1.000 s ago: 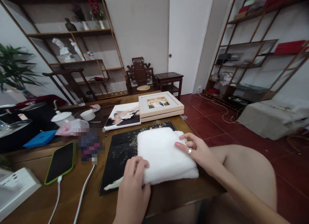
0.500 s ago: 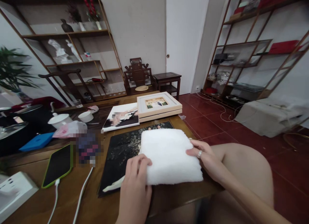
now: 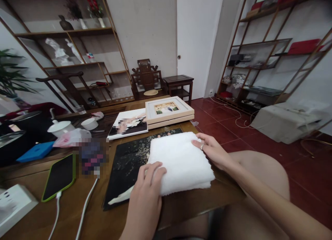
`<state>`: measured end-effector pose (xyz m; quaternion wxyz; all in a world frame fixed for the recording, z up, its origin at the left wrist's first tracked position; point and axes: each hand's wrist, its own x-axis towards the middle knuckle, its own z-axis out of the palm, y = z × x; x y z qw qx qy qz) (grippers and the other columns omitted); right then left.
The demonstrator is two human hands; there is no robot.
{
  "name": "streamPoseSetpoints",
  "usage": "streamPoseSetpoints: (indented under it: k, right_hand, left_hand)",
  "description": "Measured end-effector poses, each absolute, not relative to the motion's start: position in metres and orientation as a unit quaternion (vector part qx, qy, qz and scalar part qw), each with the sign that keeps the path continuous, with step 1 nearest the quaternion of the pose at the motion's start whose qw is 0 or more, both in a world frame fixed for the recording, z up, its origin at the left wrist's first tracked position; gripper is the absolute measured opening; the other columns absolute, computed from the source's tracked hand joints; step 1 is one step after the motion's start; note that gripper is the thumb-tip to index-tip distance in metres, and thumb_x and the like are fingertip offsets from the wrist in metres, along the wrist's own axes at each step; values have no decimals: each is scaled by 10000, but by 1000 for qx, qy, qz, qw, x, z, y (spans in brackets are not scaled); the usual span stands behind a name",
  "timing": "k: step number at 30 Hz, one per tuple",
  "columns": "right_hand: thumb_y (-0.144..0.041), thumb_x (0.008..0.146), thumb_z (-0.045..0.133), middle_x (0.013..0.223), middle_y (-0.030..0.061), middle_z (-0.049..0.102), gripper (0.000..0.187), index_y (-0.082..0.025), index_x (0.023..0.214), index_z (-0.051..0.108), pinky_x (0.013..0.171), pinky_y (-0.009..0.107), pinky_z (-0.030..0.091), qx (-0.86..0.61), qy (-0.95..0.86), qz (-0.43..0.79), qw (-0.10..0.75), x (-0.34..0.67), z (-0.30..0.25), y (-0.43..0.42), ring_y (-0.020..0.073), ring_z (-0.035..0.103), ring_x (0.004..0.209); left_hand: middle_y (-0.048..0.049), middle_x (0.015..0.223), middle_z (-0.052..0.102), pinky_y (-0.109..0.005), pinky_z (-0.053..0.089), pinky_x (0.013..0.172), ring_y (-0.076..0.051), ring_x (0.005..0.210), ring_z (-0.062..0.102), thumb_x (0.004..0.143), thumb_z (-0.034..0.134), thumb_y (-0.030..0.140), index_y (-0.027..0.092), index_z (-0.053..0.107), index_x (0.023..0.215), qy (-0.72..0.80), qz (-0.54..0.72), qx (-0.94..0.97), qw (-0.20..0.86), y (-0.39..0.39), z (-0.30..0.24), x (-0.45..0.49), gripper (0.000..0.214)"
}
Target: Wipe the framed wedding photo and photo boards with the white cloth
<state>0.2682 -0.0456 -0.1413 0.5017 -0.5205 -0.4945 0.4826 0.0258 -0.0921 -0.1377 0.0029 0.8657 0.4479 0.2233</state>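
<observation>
Held at opposite edges by the left hand (image 3: 146, 188) and right hand (image 3: 214, 152), a folded white towel (image 3: 183, 164) covers part of a black photo print (image 3: 126, 169) on a brown table (image 3: 186, 209). The right thumb presses on top; how far the other fingers reach underneath is hard to tell. Beyond sits a framed picture (image 3: 153, 110); at left lies a green-cased phone (image 3: 59, 176), cable plugged in.

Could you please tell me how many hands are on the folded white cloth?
2: the left hand is at the near left side of the folded white cloth, and the right hand is at its right edge, thumb on top. Some fingers are partly hidden.
</observation>
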Motion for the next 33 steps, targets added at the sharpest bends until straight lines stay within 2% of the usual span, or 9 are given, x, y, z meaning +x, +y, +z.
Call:
streamPoseSetpoints:
  k: [3, 7, 10, 13, 17, 22, 26, 29, 33]
  right_hand:
    - [-463, 800, 519, 616, -56, 461, 264, -207, 836, 467, 457, 218, 296, -548, -529, 408, 504, 272, -148, -47, 100, 399, 505]
    - [-385, 836, 475, 690, -39, 506, 208, -218, 960, 464, 500, 234, 367, -561, -615, 356, 423, 285, -146, -40, 114, 458, 549]
    - [-312, 794, 536, 834, 5, 554, 480, -222, 1235, 367, 556, 283, 444, -578, -667, 276, 382, 293, -136, -40, 134, 517, 591]
    - [-265, 815, 524, 1100, 94, 541, 606, -232, 1366, 275, 788, 390, 481, -566, -706, 99, 414, 286, -126, -51, 205, 574, 886]
    - [-322, 904, 425, 1408, 125, 365, 482, -231, 1371, 349, 1042, 494, 298, -507, -801, -12, 317, 257, -130, -75, 280, 283, 1316]
    - [-352, 928, 375, 1491, 171, 202, 516, -189, 1413, 307, 1016, 557, 307, -529, -820, -48, 213, 236, -150, -89, 334, 115, 1367]
    - [-285, 909, 421, 1438, 210, 310, 480, -125, 1360, 379, 1003, 614, 287, -517, -812, -108, 247, 236, -148, -97, 346, 167, 1354]
    - [-164, 843, 488, 1359, 180, 446, 270, -133, 1096, 574, 1035, 623, 233, -423, -842, -154, 297, 229, -139, -114, 332, 223, 1341]
    - [-146, 770, 552, 1333, 163, 478, 55, -182, 788, 591, 1054, 581, 251, -352, -868, -174, 304, 211, -134, -139, 329, 299, 1311]
  left_hand:
    - [-49, 1275, 514, -442, 436, 928, -269, 1141, 420, 627, 340, -96, 209, 523, 1144, 429, 228, 874, -35, -89, -144, 27, 628]
    - [-64, 1344, 474, -449, 432, 912, -280, 1242, 359, 699, 311, -81, 216, 457, 1259, 408, 238, 880, -58, -85, -153, 27, 650]
    - [-69, 1392, 428, -453, 428, 920, -280, 1281, 316, 729, 309, -61, 219, 414, 1310, 391, 220, 893, -35, -87, -150, 24, 654]
    - [-60, 1439, 361, -485, 403, 965, -283, 1311, 264, 749, 330, -22, 219, 378, 1344, 382, 187, 905, 7, -91, -134, 20, 644]
    - [-75, 1435, 353, -497, 364, 1019, -277, 1325, 246, 870, 373, 161, 214, 468, 1268, 388, 158, 906, 68, -83, -111, 23, 413]
    - [-154, 1380, 402, -531, 307, 1041, -323, 1290, 304, 898, 403, 271, 120, 496, 1237, 434, 203, 878, 29, -61, -119, 38, 382]
    - [-138, 1352, 378, -474, 396, 985, -283, 1177, 456, 842, 507, 280, 177, 539, 1184, 462, 257, 843, 98, -53, -126, 40, 359]
    - [-133, 1260, 405, -435, 484, 866, -242, 1007, 556, 775, 584, 284, 189, 608, 1086, 516, 288, 791, 161, -52, -120, 37, 327]
    - [-110, 1102, 532, -427, 498, 812, -247, 970, 559, 722, 606, 279, 202, 620, 1101, 530, 277, 751, 281, -52, -110, 37, 387]
